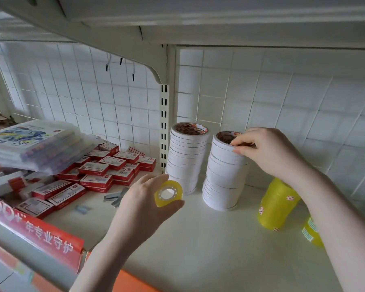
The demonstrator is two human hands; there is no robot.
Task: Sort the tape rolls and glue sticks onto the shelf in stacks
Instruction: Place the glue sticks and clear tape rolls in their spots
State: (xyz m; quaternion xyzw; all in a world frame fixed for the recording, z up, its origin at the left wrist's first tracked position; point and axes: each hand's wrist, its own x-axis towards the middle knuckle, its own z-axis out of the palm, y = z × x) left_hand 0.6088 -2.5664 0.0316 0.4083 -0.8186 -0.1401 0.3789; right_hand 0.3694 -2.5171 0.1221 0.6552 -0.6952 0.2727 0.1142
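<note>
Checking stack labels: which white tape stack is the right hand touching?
The right-hand stack, nearer the yellow rolls; right hand pinches its top roll. The stack by the upright is untouched.

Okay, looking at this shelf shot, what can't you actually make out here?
- Head view: the yellow tape stack is partly behind the right forearm, so its top is hidden.
- A second yellow roll shows only as a sliver beside that forearm.
- The right hand covers the near rim of the right white tape stack.
- Print on the red staple boxes is too small to read.
- The red banner is blurred and cut by the left edge.
</note>
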